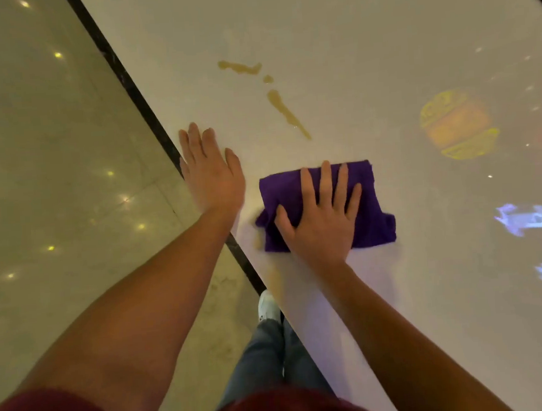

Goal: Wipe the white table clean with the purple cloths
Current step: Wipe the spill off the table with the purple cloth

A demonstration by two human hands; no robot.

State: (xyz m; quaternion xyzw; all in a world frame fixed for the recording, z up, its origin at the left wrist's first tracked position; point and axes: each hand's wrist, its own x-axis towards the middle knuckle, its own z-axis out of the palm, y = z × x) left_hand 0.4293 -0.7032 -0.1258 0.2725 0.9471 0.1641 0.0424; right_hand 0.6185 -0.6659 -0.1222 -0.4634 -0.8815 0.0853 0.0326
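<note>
— Beyond the right hand, where does the mess lie?
— Ahead and slightly left: a yellowish-brown streak of spilled liquid, long axis running diagonally away. Its fingers lie spread flat, pressing the folded purple cloth; nothing gripped.
— The left hand?
— Open, palm down at the edge, empty.
— Surface?
— Glossy white tabletop, projected patterns; pale tiled floor beside.

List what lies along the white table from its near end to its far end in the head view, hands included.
Faint tan smear near the table edge → right hand flat on the purple cloth → left hand flat at the table's edge → long brown spill streak → small brown drop → farthest brown spill patch.
</note>
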